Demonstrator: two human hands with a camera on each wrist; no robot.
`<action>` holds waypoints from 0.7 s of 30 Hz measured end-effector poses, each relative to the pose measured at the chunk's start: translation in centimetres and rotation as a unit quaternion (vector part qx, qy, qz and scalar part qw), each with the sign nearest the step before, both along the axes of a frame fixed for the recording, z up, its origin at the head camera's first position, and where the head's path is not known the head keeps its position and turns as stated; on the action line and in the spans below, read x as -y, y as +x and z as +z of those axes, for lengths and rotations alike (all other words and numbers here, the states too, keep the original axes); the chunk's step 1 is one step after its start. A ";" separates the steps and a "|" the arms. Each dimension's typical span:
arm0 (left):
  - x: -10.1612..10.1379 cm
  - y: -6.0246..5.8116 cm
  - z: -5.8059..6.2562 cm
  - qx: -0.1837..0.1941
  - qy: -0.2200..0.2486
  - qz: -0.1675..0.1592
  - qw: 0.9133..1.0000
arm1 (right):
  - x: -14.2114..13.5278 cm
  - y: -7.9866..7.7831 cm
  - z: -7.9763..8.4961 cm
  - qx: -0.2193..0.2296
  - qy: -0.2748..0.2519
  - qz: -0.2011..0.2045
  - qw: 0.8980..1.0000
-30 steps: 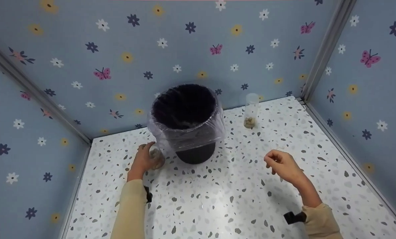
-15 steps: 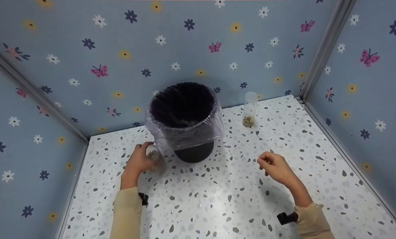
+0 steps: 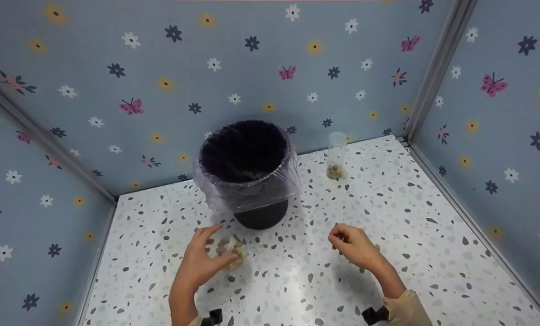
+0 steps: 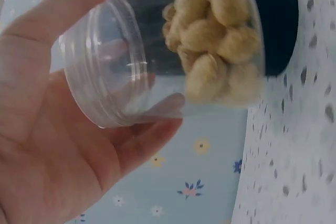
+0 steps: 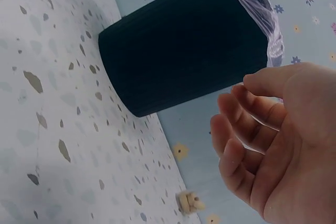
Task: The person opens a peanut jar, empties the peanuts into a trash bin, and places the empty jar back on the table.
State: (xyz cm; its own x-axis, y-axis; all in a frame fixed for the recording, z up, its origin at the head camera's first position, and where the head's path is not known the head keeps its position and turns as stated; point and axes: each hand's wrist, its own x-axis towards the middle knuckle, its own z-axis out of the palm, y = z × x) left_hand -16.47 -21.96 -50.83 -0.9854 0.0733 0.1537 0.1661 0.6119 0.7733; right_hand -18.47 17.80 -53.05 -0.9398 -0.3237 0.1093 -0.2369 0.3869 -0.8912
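This looks like a small partitioned booth. Blue flower-and-butterfly panels (image 3: 233, 79), joined by grey metal posts (image 3: 438, 68), border a speckled white bench (image 3: 288, 285) on three sides.

A clear jar (image 4: 157, 51) (tan lumps (image 4: 210, 35) inside) is in the left hand (image 3: 198, 260)

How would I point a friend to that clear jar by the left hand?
Start at the black bin with the translucent liner, near the flowered wall. In front, slightly left, the left hand curves round a clear jar holding tan lumps. Unlike the clear container standing right of the bin, this one has a hand around it.
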 end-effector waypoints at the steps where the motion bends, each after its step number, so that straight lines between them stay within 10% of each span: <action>1: -0.7 0.3 0.0 -0.008 0.018 -0.003 1.000 | 0.2 0.1 0.0 -0.003 0.005 0.001 1.000; 9: -6.7 1.2 -0.2 -0.048 0.088 -0.056 0.993 | 1.3 0.7 -0.6 0.000 0.022 0.045 0.999; 13: -9.9 1.0 0.6 -0.061 0.149 -0.093 0.983 | 1.9 0.9 -0.9 0.050 -0.061 0.069 0.995; 21: -14.1 1.8 2.9 -0.096 0.222 -0.116 0.963 | 3.3 1.1 -0.6 0.187 -0.268 0.078 0.942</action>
